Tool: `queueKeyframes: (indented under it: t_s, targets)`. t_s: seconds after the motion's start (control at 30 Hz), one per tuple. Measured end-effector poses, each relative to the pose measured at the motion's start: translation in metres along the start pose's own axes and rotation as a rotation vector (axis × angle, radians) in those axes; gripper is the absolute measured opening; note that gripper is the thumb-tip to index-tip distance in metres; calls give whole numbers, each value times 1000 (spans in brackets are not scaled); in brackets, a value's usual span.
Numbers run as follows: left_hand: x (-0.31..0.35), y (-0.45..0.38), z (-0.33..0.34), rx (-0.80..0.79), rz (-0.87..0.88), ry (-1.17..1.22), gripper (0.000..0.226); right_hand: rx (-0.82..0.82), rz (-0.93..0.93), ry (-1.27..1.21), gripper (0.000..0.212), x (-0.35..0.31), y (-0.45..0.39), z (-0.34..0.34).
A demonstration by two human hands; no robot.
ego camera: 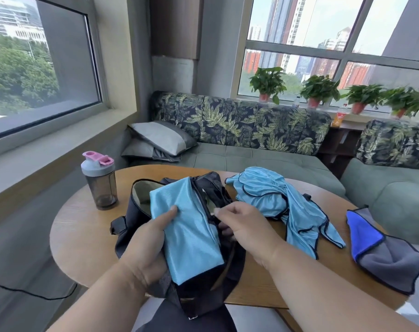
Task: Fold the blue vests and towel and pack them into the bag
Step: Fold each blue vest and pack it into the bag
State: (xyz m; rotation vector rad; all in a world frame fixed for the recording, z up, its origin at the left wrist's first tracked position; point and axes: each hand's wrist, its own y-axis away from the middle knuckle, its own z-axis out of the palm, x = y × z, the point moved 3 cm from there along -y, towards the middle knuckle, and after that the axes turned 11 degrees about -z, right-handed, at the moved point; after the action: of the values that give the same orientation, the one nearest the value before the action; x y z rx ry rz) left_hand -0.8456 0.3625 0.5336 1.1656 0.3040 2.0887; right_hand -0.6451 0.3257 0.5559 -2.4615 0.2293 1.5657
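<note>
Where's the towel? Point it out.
The towel lies at the table's right edge in the head view, unfolded, just right of the loose vest.

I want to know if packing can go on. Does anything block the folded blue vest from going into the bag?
Nothing visible does. The left hand holds the folded blue vest at the bag's open mouth, and the right hand pulls the zipper edge aside.

Table (83,236): wooden, rounded. Shaker bottle (100,180): grey, pink lid, upright on table at 9 o'clock. Sofa (239,140): leaf-print back, green seat, at 12. Cushions (159,140): two, grey, stacked. Potted plants (319,91): four, on windowsill at 1–2 o'clock.
</note>
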Motion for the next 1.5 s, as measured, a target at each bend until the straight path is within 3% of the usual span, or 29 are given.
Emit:
queueKeyframes:
  t_s: [0.1,0.27,0.5,0.77,0.83,0.87,0.93,1.03,1.13,1.23,1.37,1.5]
  targets:
    - [19,-8,-8,84,-7,-23,35,116,-27,288,29,12,-11,-9]
    - [42,-19,-20,199,-36,-129,27,65,72,533,65,32,-34,-5]
    - [63,-62,-22,226,-169,-365,33,3,-28,663,40,31,-73,3]
    - [112,-132,-5,212,-225,-792,28,-14,-169,269,34,19,-101,-9]
    - [123,-155,-1,217,-222,-862,38,-40,-181,219,35,16,-107,-14]
    - [123,-160,5,202,-241,-875,38,-57,-185,198,35,15,-109,-16]
    - [123,-168,21,225,-192,-869,6,-97,-183,143,35,13,-114,-20]
    - [114,-188,33,282,-83,-953,16,-131,-191,92,32,12,-120,-21]
    - [108,-213,30,256,-52,-841,17,-157,-221,81,32,10,-124,-19]
    - [105,-237,33,167,27,-850,20,-180,-244,103,33,7,-128,-16]
    - [94,-260,47,-88,-24,-862,36,-170,-263,46,33,7,-131,-12]
    - [92,-263,70,-170,-43,-921,40,-197,-269,6,31,12,-129,-10]
